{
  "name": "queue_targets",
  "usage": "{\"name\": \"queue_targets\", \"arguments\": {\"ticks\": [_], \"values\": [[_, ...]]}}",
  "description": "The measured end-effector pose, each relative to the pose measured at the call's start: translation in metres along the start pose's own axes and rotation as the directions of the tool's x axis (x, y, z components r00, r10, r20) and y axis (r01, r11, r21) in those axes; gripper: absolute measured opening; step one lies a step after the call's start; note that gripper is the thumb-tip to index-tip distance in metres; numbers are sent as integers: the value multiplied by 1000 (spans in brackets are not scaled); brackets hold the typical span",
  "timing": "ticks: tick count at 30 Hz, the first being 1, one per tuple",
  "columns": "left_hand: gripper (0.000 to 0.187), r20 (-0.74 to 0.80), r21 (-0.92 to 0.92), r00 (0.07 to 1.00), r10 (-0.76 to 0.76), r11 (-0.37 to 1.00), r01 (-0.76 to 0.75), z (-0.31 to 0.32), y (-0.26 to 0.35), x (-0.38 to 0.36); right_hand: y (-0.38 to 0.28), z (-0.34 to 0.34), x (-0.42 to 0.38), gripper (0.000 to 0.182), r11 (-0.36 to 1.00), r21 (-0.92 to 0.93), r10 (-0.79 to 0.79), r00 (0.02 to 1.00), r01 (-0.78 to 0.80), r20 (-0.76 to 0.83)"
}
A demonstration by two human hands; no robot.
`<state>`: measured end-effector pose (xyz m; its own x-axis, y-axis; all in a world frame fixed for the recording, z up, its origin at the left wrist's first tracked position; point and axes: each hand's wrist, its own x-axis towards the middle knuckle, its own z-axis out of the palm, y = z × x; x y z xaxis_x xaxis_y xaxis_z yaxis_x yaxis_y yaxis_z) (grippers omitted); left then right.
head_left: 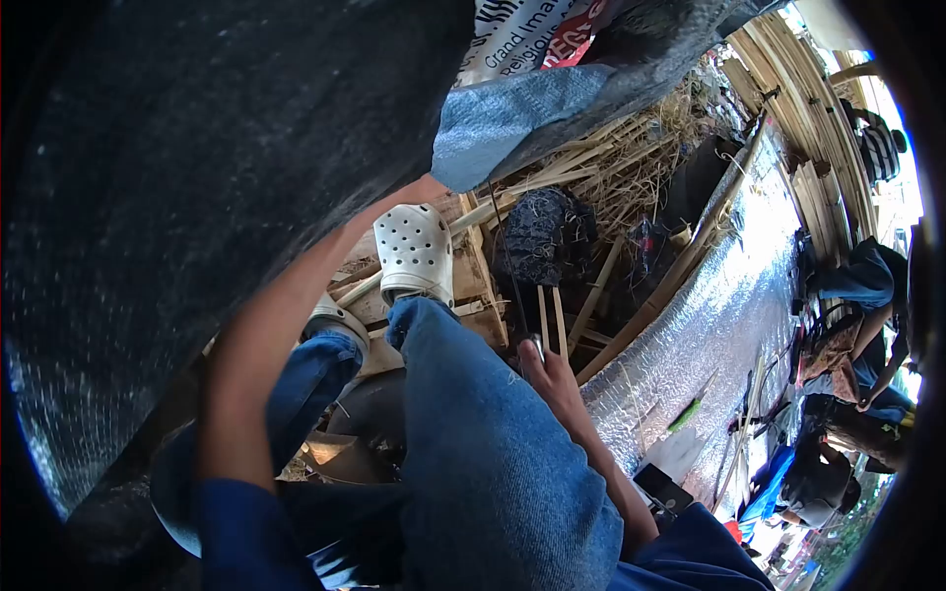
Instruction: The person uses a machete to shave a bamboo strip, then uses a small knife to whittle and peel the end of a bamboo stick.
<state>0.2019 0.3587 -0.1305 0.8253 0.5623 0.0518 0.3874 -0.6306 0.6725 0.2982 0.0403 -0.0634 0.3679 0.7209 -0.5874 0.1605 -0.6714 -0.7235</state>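
Observation:
My left arm reaches up beside a large black plastic sheet (246,128). Only the edge of my left hand (425,188) shows, next to a light blue woven flap (512,116); its fingers are hidden. Lower down, beside my right knee, my right hand (552,376) is closed, with the thumb on top. From it a thin dark rod (516,286) points up, with a small shiny piece near the thumb. Just beyond lies a dark patterned bundle (537,231), and two pale wooden strips (550,313) run from it toward my right hand.
My white clogs (414,246) rest on wooden boards (475,266). Bamboo strips and dry straw (641,138) lie ahead. A silver foil sheet (690,345) slopes along the right, edged by a wooden pole. Other people (857,286) are at the far right, near stacked bamboo slats (803,89).

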Motion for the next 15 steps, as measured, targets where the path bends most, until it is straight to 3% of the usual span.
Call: {"name": "queue_targets", "arguments": {"ticks": [1,2,4,5,6,7,8,9,10,11,12,13,15], "values": [[41,82,-141,996,41,990,-29,8,-9,1,-8,-3,6,54,996,41,74,997,-75,15],[41,84,-141,995,44,989,-32,-11,20,-3,-28,-3,21,53,985,62,162,987,-163,19],[44,521,100,852,-57,995,5,-70,108,-14,-20,1,76,51,974,200,83,990,-106,117],[44,518,103,853,-60,995,7,-73,108,-14,-28,4,87,51,975,199,79,990,-102,120],[47,199,189,963,184,957,-222,-73,109,-15,-33,9,95,50,978,191,72,994,-86,83],[50,-114,343,885,451,854,-391,-73,110,-15,-33,12,98,50,981,182,63,997,-69,42],[46,-233,75,928,292,957,-282,-96,105,3,-28,12,101,49,971,227,71,996,-81,55],[44,-297,-212,949,105,962,-173,-136,92,31,-29,14,98,49,972,224,66,997,-75,47],[45,-307,-181,949,69,975,-129,-177,65,50,-30,18,93,49,987,163,15,1000,-17,10],[70,-439,-456,883,-166,888,-60,-203,87,62,-30,19,89,49,995,97,-29,999,31,-22],[95,-480,-698,771,-419,715,-46,-224,108,69,-33,19,84,50,996,93,-5,1000,7,-26],[100,-496,-585,804,-329,810,-29,-226,113,61,-33,16,76,50,995,96,3,1000,0,-23],[102,-452,-227,878,-159,972,59,-210,79,74,-37,3,57,53,925,314,193,977,-212,92]]}}
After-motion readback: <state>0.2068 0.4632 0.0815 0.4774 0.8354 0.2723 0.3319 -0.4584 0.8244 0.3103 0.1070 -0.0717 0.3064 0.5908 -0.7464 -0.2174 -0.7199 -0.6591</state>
